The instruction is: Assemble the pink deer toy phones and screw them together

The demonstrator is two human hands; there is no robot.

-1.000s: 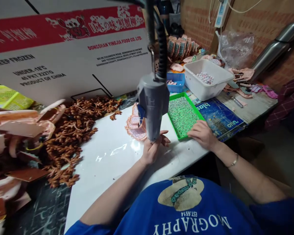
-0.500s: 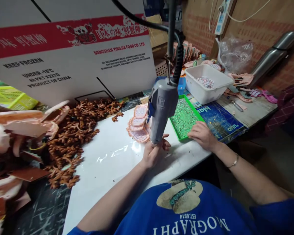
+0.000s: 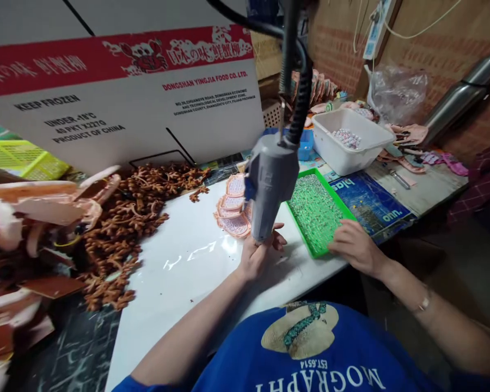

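You are curling your left hand (image 3: pixel 258 255), grip hidden, under one grey plastic hanging screwdriver (image 3: pixel 269 182) by the front edge of the desk (image 3: pixel 179 283); your right hand (image 3: pixel 354 247), fingers together, is touching the near corner of one green rectangular tray (image 3: pixel 301 229).

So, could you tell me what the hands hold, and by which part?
The left hand is closed round the driver at its tip. The right hand rests on the near corner of the tray; grasp unclear.

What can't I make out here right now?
Head view: whether the left hand holds anything, since the hand itself and the grey hanging tool cover it.
Head view: whether the right hand pinches anything at the green tray; its own back covers that.
Head view: the tray's pieces, too small to identify.
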